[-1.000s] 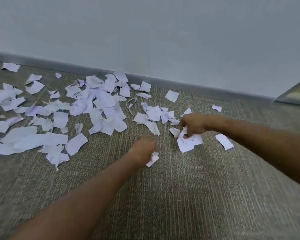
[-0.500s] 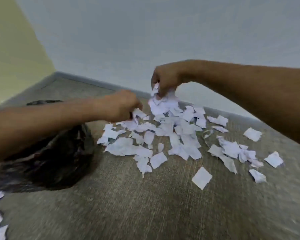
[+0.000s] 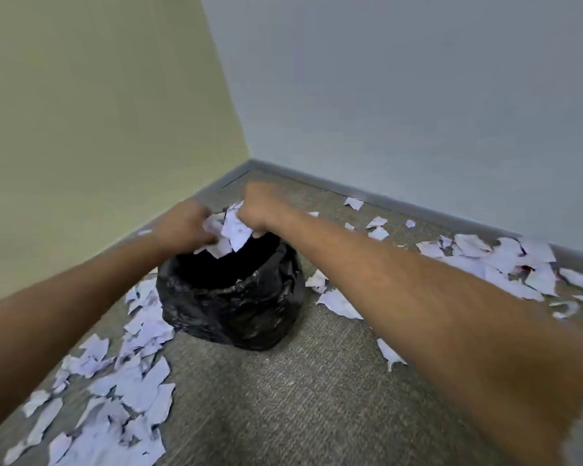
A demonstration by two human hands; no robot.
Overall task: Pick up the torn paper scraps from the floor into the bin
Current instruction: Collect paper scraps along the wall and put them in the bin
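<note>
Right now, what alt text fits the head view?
Both hands, left and right, hold torn paper scraps over the open black-lined bin in a room corner. More scraps litter the carpet on both sides.

A: Bin surface?

B: Lined with thin black plastic film, crumpled, glossy, with small highlights on the folds. The bin's own material is hidden under the liner.

A: Scraps on the floor?

B: Paper, white, matt, rough torn edges; some carry faint dark print. The bunch between the left hand and right hand is the same paper, creased.

A: Floor?

B: Carpet, grey-brown, short pile, finely ribbed weave, matt.

A: Walls?

B: Left wall pale yellow, far wall pale grey-blue; both smooth and matt. Skirting grey, smooth, material not clear.
</note>
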